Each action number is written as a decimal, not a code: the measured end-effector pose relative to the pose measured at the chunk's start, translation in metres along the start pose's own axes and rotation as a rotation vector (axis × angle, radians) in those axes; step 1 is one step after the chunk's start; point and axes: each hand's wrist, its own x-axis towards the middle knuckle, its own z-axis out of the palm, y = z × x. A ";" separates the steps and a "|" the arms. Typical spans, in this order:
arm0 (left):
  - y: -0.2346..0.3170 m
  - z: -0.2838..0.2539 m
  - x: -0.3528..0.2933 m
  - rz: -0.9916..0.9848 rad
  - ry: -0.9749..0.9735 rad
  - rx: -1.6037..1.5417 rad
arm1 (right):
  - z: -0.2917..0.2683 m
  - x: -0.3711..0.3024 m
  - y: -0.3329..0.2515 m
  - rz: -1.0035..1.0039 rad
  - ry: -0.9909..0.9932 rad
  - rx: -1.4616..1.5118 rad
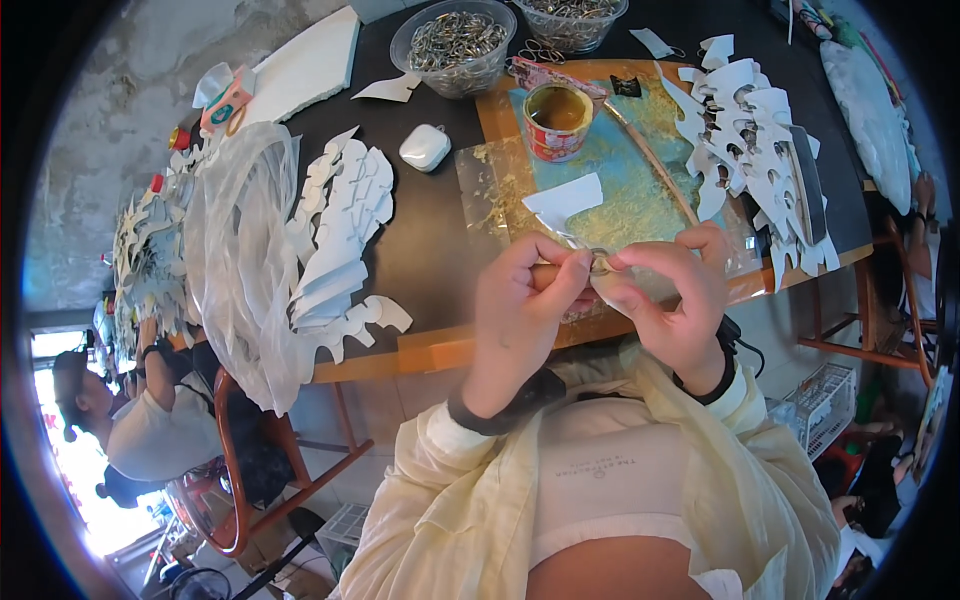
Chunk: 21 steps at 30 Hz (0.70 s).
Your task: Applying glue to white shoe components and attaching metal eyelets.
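Both my hands meet over the near edge of the table. My left hand (535, 300) is closed, thumb and finger pinching at a small metal ring-like fitting (600, 264). From the other side my right hand (675, 290) pinches the same fitting between thumb and forefinger. A white cut piece (565, 203) lies just beyond, its narrow end running toward my fingers; whether it passes through the fitting is hidden. Further out stands a red can (556, 122) of yellowish glue, with a wooden-handled brush (650, 160) slanting beside it on a glue-smeared sheet (490, 185).
White cut pieces lie stacked at left (345, 235) and, with metal fittings, at right (745, 125), near a phone (806, 185). Tubs of metal rings (458, 45) stand at the back. A white earbud case (425, 148) and plastic bag (240, 250) are leftward. Another person (165, 425) sits at left.
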 end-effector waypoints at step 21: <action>-0.014 0.015 0.003 0.242 0.047 0.153 | -0.002 -0.002 -0.008 -0.096 0.097 -0.239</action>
